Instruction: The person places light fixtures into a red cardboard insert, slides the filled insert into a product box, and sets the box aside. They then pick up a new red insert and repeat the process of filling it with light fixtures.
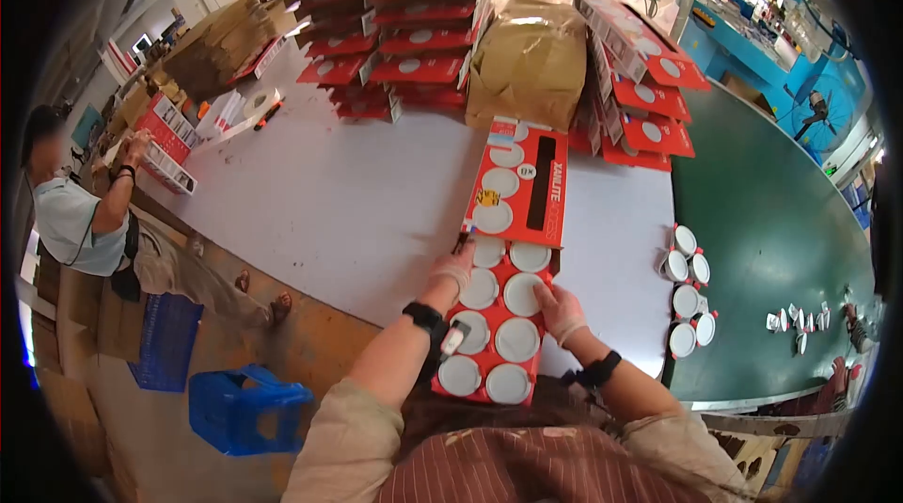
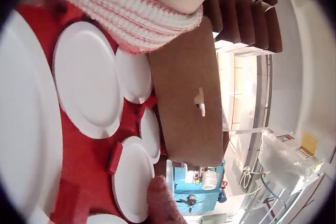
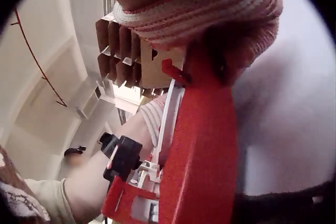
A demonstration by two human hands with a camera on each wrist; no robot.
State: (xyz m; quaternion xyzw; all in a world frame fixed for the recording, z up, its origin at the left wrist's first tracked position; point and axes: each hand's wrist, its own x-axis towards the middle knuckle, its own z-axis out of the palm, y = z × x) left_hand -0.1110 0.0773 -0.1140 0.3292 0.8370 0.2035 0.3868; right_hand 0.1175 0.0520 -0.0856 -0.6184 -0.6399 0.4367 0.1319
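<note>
A red tray bears several white round light fittings in two rows. Its far end lies at the mouth of a red printed carton with round cut-outs and a brown inside. My left hand, in a knit glove, grips the tray's left side right beside the carton mouth; its fingers are mostly hidden. With the thumb on top near one fitting and the fingers around the side, my right hand holds the tray's right edge. That gloved hand also shows against the red side of the tray.
Stacks of red cartons and a brown-paper bundle stand at the back of the white table. Loose white fittings sit at the right, by a green belt. Another person handles a carton at the left. A blue stool is on the floor.
</note>
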